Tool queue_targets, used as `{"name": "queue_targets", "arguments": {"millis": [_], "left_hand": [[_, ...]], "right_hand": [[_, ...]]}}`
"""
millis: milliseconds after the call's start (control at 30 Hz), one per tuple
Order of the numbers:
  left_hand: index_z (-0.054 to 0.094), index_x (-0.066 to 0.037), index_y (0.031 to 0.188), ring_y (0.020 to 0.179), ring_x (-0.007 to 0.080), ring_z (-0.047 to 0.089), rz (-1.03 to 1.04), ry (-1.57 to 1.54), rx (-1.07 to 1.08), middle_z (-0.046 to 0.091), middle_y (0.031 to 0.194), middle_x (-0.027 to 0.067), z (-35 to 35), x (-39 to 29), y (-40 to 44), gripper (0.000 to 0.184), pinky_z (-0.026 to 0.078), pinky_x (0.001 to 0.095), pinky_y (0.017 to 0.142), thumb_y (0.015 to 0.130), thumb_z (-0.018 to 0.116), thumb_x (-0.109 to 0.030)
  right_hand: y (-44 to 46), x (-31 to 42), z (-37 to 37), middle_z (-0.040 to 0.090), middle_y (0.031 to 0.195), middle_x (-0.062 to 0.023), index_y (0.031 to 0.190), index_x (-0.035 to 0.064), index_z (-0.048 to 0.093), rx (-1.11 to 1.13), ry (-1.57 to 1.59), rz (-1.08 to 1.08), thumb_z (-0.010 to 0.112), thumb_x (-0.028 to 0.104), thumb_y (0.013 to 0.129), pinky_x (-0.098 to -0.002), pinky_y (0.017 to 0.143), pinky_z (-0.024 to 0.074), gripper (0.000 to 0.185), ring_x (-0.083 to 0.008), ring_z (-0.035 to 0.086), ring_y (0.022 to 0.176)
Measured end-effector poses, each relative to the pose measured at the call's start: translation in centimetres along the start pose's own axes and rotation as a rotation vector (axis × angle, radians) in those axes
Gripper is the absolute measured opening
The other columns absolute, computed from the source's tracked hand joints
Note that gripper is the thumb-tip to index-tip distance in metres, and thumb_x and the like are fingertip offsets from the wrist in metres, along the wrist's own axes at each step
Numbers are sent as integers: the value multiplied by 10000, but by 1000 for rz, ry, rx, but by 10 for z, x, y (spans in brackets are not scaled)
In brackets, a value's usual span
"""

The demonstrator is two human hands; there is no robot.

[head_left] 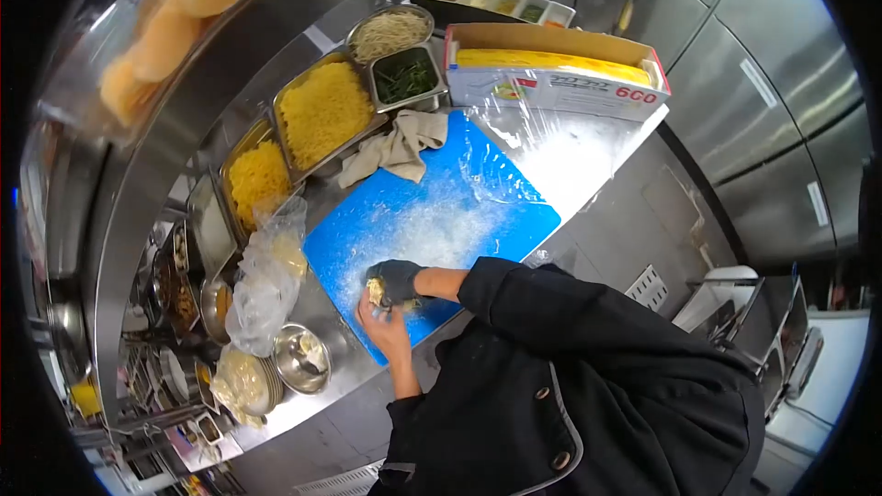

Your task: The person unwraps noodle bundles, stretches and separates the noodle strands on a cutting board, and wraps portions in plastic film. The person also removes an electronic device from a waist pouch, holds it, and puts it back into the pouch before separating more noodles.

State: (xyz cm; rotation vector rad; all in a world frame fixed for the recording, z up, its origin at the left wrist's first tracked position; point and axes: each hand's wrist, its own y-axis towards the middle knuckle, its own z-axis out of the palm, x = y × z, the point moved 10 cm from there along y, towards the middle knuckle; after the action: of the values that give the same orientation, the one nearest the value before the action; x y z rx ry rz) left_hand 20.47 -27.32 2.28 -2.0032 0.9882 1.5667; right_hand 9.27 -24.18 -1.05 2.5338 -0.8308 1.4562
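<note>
My right hand (399,282), in a dark glove, is bent over a pale yellow dough-like lump (376,291) near the left edge of the blue cutting board (340,239). My bare left hand (384,329) holds the same lump from below, its fingers curled against it. White powder, like flour or starch, lies spread over the board (432,231). Beside the board stands a steel bowl (292,377) with some pale mixture inside. Part of the lump is hidden by the glove.
Metal trays of yellow shredded food (323,112), chopped greens (404,78) and pale strands (390,35) line the back. A cloth (400,149) touches the board. A cling film box (560,92) stands behind. Plastic bags (266,285) and wrapped stacked plates (246,384) sit left.
</note>
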Motion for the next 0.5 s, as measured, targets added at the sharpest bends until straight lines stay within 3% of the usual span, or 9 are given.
{"name": "queue_targets", "arguments": {"millis": [133, 267, 367, 433, 500], "left_hand": [[494, -37, 1246, 1123, 253, 496, 84, 188, 110, 440, 1219, 139, 5, -41, 11, 572, 528, 338, 751, 710, 678, 44], [497, -35, 1242, 1092, 238, 520, 181, 274, 283, 443, 1233, 136, 33, -133, 22, 541, 530, 326, 740, 738, 684, 30], [497, -29, 1235, 1031, 221, 556, 267, 97, 308, 472, 1210, 136, 73, -190, 36, 440, 528, 314, 734, 820, 645, -27], [540, -16, 1167, 941, 216, 594, 300, -303, 217, 546, 1110, 131, 87, -206, 52, 294, 517, 287, 697, 902, 583, -136], [585, -8, 1065, 850, 205, 604, 111, -296, 260, 600, 972, 117, 132, -166, 76, 252, 503, 289, 670, 946, 522, -221]], "right_hand": [[-19, -2, -21, 672, 945, -130, 996, 43, 616, -43, 358, -77, 803, 199, 578, -356, 769, 513, 484, -243, 647, 868], [-55, 8, -90, 657, 963, -69, 1071, 43, 599, -108, 781, -187, 821, 165, 661, -325, 796, 500, 483, -156, 606, 892], [-99, 9, -176, 638, 1027, -42, 1095, 49, 587, -164, 944, -221, 804, 181, 712, -307, 852, 481, 460, -139, 579, 976], [-124, -7, -232, 641, 1036, -44, 1110, 55, 579, -228, 918, -184, 807, 159, 704, -306, 865, 482, 477, -137, 590, 964], [-155, -32, -287, 644, 1036, -46, 1126, 45, 567, -319, 879, -127, 804, 136, 700, -303, 869, 486, 495, -136, 601, 950]]}}
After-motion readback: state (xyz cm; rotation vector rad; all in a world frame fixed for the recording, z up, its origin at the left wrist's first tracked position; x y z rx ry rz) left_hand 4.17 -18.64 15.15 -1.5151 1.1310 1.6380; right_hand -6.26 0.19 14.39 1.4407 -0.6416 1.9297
